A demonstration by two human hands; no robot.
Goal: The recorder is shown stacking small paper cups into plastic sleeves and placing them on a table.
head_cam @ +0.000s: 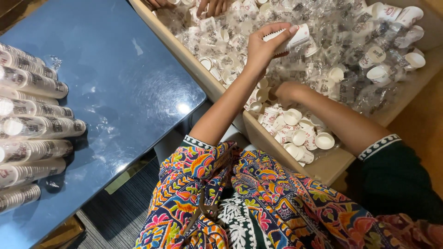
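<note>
Left hand (264,46) grips short stack of paper cups (290,39) above cardboard box (323,168); right hand (282,93) buried among loose cups near box's near edge, grip seemingly closed, unclear.

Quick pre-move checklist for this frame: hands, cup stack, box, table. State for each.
1. Left hand has a firm hold on the short stack of white paper cups: ok, fingers wrap it, held above the box.
2. Right hand free: cannot tell, it is down among the loose cups and its fingers are hidden.
3. Cardboard box in reach and stocked: ok, full of cups and clear plastic wrap.
4. Blue table has bare space: ok, the wrapped cup sleeves lie only along its left edge.
5. Another person's hands away from the held stack: ok, they are at the box's far end.
</note>
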